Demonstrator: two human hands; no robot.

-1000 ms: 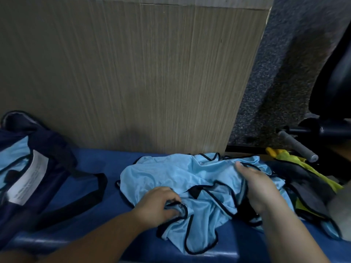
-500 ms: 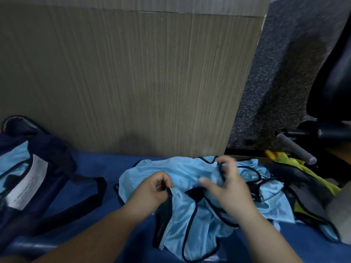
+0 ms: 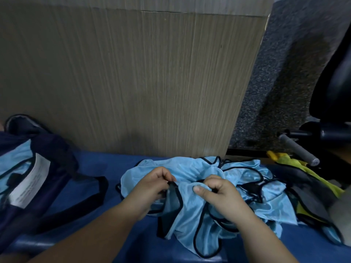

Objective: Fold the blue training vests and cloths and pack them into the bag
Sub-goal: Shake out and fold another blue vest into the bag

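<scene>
Thin, slippery mesh — the blue vest (image 3: 190, 204) lies crumpled on the blue surface (image 3: 95, 164), right of the open bag (image 3: 28, 173). Left hand (image 3: 152, 184) pinches its black-trimmed edge; right hand (image 3: 218, 190) clutches bunched fabric beside it. Light and floppy, it likely handles best gripped at the trimmed shoulder seams — then shaken flat.

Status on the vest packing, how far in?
Early to mid. Done: the navy bag at left already holds light blue fabric. In hand: left hand and right hand both pinch one light blue vest, not yet folded. Left: the crumpled blue pile behind it; the yellow cloth lies to its right.
</scene>
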